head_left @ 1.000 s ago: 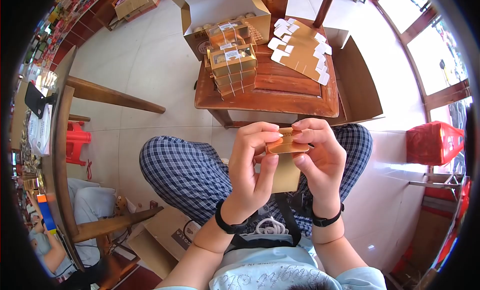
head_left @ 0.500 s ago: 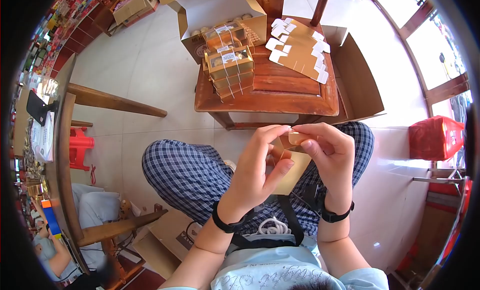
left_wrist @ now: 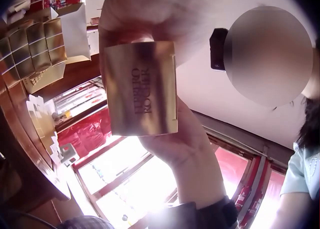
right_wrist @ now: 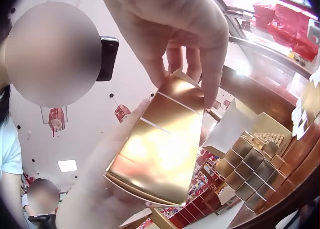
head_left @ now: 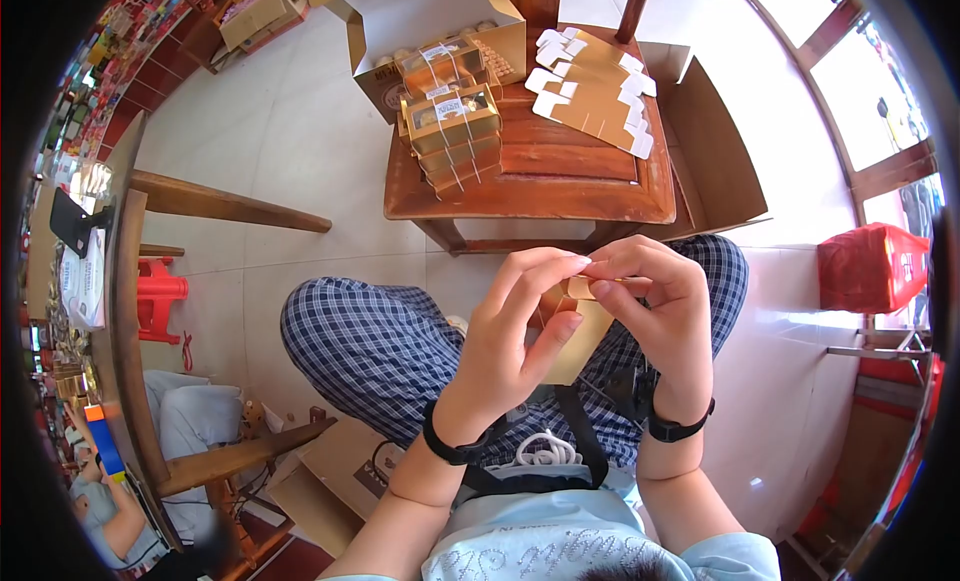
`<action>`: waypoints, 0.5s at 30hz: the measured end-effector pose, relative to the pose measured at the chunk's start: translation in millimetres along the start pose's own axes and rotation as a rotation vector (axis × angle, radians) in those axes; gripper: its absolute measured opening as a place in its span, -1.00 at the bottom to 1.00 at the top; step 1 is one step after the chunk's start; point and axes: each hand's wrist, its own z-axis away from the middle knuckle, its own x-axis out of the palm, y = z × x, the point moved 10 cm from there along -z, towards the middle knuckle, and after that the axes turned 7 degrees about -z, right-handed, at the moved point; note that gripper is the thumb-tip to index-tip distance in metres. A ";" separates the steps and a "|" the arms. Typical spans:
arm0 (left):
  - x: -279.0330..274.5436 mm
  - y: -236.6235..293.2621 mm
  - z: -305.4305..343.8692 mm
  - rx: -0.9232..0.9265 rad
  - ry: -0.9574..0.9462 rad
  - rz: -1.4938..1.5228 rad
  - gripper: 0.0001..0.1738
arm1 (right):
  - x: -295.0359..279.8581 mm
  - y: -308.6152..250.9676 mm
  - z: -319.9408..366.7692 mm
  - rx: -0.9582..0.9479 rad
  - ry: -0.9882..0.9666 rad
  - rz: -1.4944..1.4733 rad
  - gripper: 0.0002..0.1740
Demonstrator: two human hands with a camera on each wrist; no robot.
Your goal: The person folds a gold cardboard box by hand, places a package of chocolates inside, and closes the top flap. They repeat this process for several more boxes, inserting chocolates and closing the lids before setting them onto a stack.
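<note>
Both hands hold a small gold box [head_left: 583,346] above the lap. In the left wrist view, one end panel bears dark Ferrero Rocher lettering. My left hand [head_left: 522,326] grips the left side of the box, its thumb toward me. At the upper end, my right hand [head_left: 655,296] pinches the cardboard edge between thumb and fingers. The right wrist view shows a long gold face of the box [right_wrist: 162,134] with two pale slits, the right fingertips at its narrow end and the left hand [right_wrist: 95,174] along the far side. Fingers hide part of the upper end.
A wooden stool [head_left: 560,196] in front bears stacked gold chocolate boxes [head_left: 450,131], flat gold card blanks [head_left: 595,91] and an open carton [head_left: 430,21]. A large cardboard box [head_left: 715,151] stands beyond its right side. A wooden table [head_left: 125,281] is at left, a red bag [head_left: 870,271] at right.
The gold box has turned and tilted between the hands. The right hand has shifted slightly right, its fingers now curled over the upper end, where both hands held a flap before.
</note>
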 end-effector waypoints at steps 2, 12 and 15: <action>0.5 -0.2 0.1 -0.009 -0.020 0.011 -0.64 | 1.6 -1.4 -0.6 -0.014 -0.049 0.027 -0.89; -1.0 -1.6 -1.8 -0.004 -0.049 0.003 -0.68 | 1.2 -1.2 1.4 -0.004 -0.038 0.042 -0.88; -8.1 -7.9 -0.6 -0.033 0.016 0.056 -0.72 | 7.4 -3.4 -0.4 -0.048 -0.151 -0.031 -0.79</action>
